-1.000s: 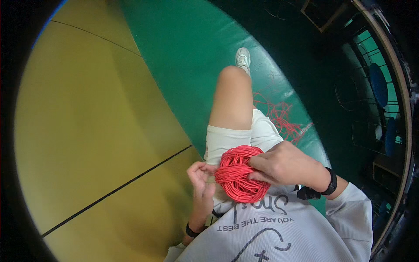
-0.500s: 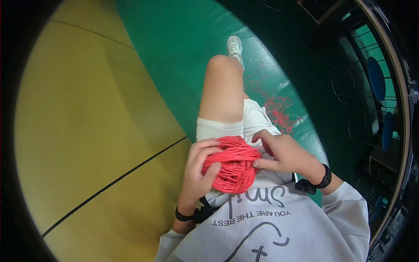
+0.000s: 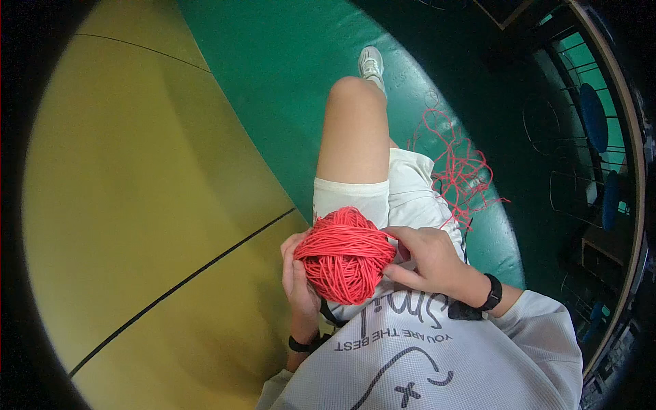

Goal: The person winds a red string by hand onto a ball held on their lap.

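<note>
One red ball (image 3: 346,258), lower centre of frame, at the shorts (image 3: 418,188). Left hand (image 3: 296,273) clasped round its left side. Right hand (image 3: 437,261): thumb and forefinger at its right edge; cannot tell if pinching. Loose cord (image 3: 463,176) tangled on green mat (image 3: 273,89), right of centre.

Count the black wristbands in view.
2. One wristband is on the wrist of the left hand, which cups the ball of red cord; the other wristband is behind the right hand. Any under the sleeves would be hidden.
</note>
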`<state>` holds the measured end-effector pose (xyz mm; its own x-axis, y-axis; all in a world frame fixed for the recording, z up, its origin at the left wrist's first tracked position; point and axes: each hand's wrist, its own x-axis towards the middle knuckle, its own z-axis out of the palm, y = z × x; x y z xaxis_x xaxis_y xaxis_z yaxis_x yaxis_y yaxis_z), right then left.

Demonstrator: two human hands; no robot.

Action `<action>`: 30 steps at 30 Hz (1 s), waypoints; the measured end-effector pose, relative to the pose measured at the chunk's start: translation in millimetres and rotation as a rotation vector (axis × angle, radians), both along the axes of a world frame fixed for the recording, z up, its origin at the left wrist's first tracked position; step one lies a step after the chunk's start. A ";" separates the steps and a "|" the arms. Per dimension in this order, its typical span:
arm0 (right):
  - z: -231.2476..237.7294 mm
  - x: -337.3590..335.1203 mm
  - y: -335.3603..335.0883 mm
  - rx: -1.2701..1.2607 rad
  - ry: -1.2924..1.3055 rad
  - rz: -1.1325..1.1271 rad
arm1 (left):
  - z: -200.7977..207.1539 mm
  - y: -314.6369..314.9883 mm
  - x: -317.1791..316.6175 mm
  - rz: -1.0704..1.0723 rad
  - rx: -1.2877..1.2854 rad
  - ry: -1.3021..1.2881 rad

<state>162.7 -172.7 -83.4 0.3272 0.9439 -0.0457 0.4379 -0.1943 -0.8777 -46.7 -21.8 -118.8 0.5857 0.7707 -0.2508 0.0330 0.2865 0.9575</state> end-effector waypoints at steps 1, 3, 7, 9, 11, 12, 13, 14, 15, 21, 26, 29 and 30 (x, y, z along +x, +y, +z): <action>-2.7 -2.2 -1.4 0.002 -0.038 -0.025 | -0.7 -4.0 0.6 0.057 -0.024 0.003; -8.1 -4.5 -2.2 0.004 -0.077 -0.051 | 3.1 -6.2 0.5 0.005 -0.030 -0.005; -15.3 -8.2 4.0 -0.032 0.077 -0.168 | 5.0 -21.1 7.9 0.066 -0.239 -0.097; -10.6 -6.3 11.8 0.016 0.224 -0.281 | 4.8 -24.3 6.8 0.105 -0.307 -0.136; -4.1 2.4 24.7 0.035 0.242 -0.343 | 8.0 -28.5 -1.8 0.023 -0.309 -0.082; 3.5 10.2 28.0 0.024 0.243 -0.295 | 10.6 -30.6 -6.1 -0.018 -0.310 -0.054; 12.0 18.2 31.6 0.015 0.240 -0.241 | 13.0 -32.1 -8.9 -0.054 -0.309 -0.031; 16.9 26.4 32.3 0.017 0.237 -0.243 | 14.4 -32.9 -8.2 -0.096 -0.307 -0.009; 20.9 33.7 31.9 0.082 0.136 -0.101 | 16.0 -33.3 -7.0 -0.137 -0.304 0.013; 14.5 39.8 36.1 0.127 0.065 0.167 | 52.8 14.3 6.0 -0.685 0.419 0.430; 18.5 24.3 41.2 0.135 0.015 0.165 | 87.4 13.6 79.3 -0.745 0.593 0.387; 12.3 29.1 33.5 0.160 0.057 0.121 | 67.0 3.6 76.6 -0.703 0.563 0.399; 11.9 29.9 28.4 0.105 0.184 0.053 | 64.8 4.8 75.6 -0.712 0.559 0.388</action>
